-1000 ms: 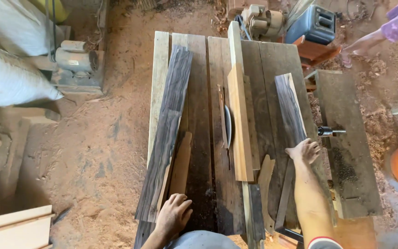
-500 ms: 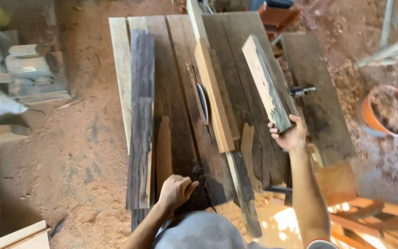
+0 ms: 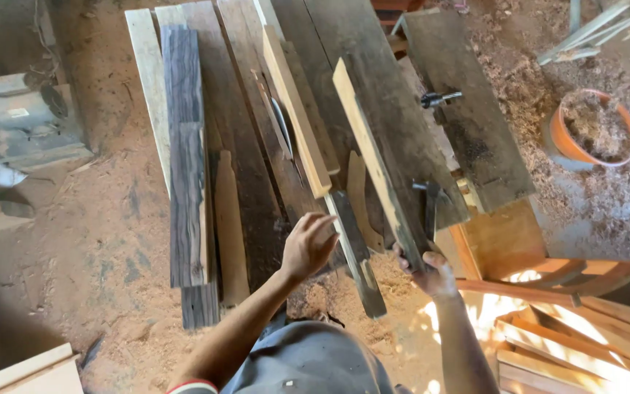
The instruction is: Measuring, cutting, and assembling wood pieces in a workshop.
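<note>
Plank (image 3: pixel 373 157), long and pale-edged, tilts up off the surface (image 3: pixel 257 146), its near end clenched in our right hand (image 3: pixel 432 273). Our left hand (image 3: pixel 308 244) hovers left of it, fingers loosely spread, gripping nothing. Risk: the one-handed grip may let it twist and drop. Farther right, a sawdust-filled orange bucket (image 3: pixel 590 131) stands on the dusty floor.

Soft shade, one sun patch
Glare burns out the slats just right of the counter (image 3: pixel 242 146); elsewhere dim, slightly blurred.
</note>
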